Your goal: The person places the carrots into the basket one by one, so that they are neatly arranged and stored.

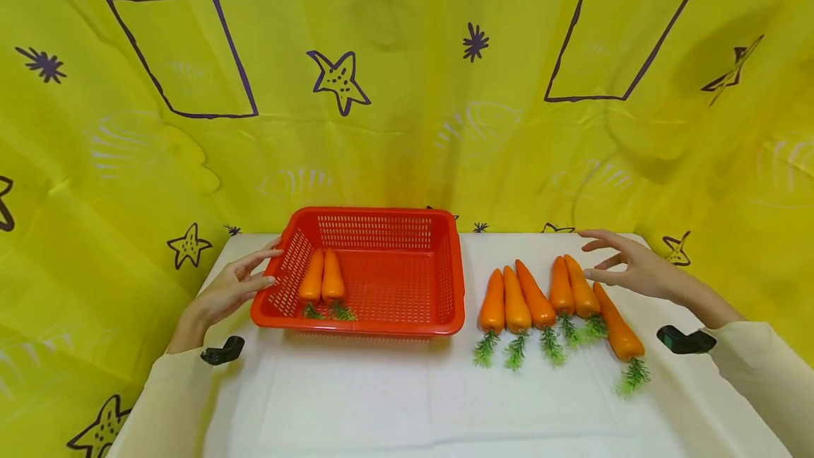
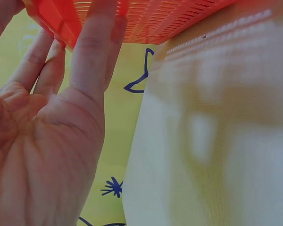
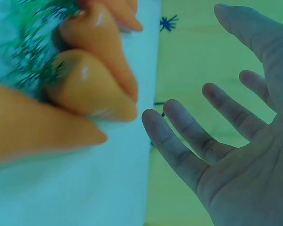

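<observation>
My left hand is at the left end of a red plastic basket, fingertips and thumb touching its rim and outer side with the fingers mostly straight. The left wrist view shows that hand under the basket's slotted side. Inside the basket lie two orange carrots with green tops, side by side. Over the right part of the table, my right hand holds nothing, its fingers spread. Just left of it is a carrot in a row of several; the right wrist view shows these carrots beside the fingers.
The table has a white cloth. A yellow patterned curtain hangs behind it and along both sides. At the row's right end, one carrot lies slanted. A dark device sits at the right wrist, another dark device at the left.
</observation>
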A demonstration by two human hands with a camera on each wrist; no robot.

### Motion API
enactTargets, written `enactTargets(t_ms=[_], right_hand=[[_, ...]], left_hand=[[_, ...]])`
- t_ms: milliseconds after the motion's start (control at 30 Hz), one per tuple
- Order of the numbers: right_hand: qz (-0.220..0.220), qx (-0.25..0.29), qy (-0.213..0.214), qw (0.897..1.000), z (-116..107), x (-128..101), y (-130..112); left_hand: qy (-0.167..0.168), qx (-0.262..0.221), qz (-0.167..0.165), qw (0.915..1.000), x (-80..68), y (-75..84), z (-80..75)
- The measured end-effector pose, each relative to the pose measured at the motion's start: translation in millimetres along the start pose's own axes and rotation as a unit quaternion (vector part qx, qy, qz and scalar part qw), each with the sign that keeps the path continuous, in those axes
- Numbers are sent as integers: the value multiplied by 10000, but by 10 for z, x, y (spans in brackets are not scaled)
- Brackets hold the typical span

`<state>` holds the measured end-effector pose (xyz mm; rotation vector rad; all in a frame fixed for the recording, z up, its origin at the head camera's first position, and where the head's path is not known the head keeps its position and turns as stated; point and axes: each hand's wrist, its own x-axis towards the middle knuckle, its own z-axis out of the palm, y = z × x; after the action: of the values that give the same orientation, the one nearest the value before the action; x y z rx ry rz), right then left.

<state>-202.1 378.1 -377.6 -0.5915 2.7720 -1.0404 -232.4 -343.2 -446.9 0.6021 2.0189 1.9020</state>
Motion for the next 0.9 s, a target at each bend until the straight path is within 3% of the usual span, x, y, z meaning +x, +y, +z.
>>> enactTargets(t_ms=[300, 433, 667, 900], right_hand=[[747, 587, -454, 9944, 31, -342, 404], [1024, 1018, -942, 9850, 47, -416, 521], [1413, 1787, -1784, 9572, 91, -454, 622], [1417, 1877, -1905, 9531, 128, -468, 617]], left_hand=[[28, 108, -35, 9999, 16, 29, -10], [-7, 13, -10, 10000, 17, 39, -7], [9, 10, -31, 10000, 8, 39, 6], [14, -26, -48, 10000, 1, 31, 13]])
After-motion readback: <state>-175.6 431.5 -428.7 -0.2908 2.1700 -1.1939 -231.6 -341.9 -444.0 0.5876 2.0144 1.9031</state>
